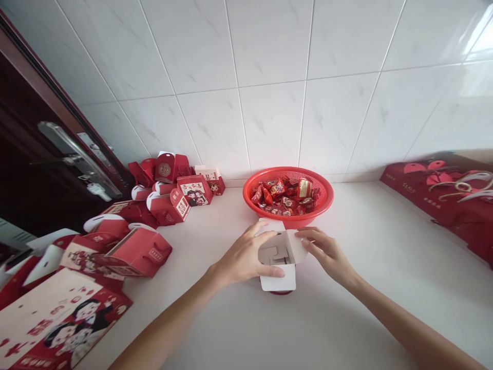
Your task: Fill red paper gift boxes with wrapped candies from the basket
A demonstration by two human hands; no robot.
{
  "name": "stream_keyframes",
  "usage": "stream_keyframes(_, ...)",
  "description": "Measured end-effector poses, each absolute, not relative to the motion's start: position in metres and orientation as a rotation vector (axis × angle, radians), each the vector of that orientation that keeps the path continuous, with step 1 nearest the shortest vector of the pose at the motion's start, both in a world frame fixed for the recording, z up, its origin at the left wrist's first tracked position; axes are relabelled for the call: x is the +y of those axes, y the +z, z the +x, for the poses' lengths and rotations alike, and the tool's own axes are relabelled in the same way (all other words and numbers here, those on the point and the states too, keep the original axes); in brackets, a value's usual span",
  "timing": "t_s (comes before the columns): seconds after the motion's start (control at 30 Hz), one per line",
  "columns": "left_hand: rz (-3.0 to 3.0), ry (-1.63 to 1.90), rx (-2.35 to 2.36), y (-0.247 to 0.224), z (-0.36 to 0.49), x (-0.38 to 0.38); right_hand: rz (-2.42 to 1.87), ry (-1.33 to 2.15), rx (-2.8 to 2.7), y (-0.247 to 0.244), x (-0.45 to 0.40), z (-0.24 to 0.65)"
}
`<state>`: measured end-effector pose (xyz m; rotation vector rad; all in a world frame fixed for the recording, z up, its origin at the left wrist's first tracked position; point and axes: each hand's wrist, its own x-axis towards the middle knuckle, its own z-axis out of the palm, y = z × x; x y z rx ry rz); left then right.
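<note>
A small open-topped cardboard box, white inside and red outside, is low over the smooth white worktop, its base hidden. The left hand, half open, spans its nine o'clock side, thumb on the six o'clock flap, fingers towards twelve. The right hand is nearly closed, fingertips and thumb on the three o'clock flap. At twelve o'clock from the box, just beyond it, sits a round red perforated plastic basket of shiny red-wrapped sweets. Red-and-cream printed cardboard boxes crowd from ten round past nine.
</note>
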<state>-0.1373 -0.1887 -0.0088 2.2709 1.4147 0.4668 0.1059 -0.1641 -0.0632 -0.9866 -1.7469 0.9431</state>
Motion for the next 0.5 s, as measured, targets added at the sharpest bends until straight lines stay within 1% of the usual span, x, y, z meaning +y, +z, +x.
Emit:
stream_keyframes(0.17, 2.224, 0.688, 1.371, -0.001, -0.148, -0.197, -0.962, 0.862, -1.702, -0.047, -0.159, 0.112)
stream_keyframes(0.23, 2.239, 0.827, 1.364, 0.008, -0.151, -0.189, -0.945, 0.787, -1.688, -0.037, -0.146, 0.115)
stream_keyframes(0.3, 2.284, 0.893, 1.362, 0.020, -0.152, -0.170, -0.944, 0.718, -1.716, -0.026, -0.123, 0.118)
stream_keyframes(0.33, 2.315, 0.872, 1.349, 0.027, -0.151, -0.156, -0.958, 0.702, -1.748, -0.020, -0.109, 0.118)
stream_keyframes(0.4, 2.347, 0.692, 1.349, 0.038, -0.146, -0.123, -1.013, 0.710, -1.805, -0.009, -0.079, 0.115)
stream_keyframes(0.5, 2.348, 0.190, 1.357, 0.044, -0.130, -0.071, -1.225, 0.645, -1.803, 0.000, -0.043, 0.107)
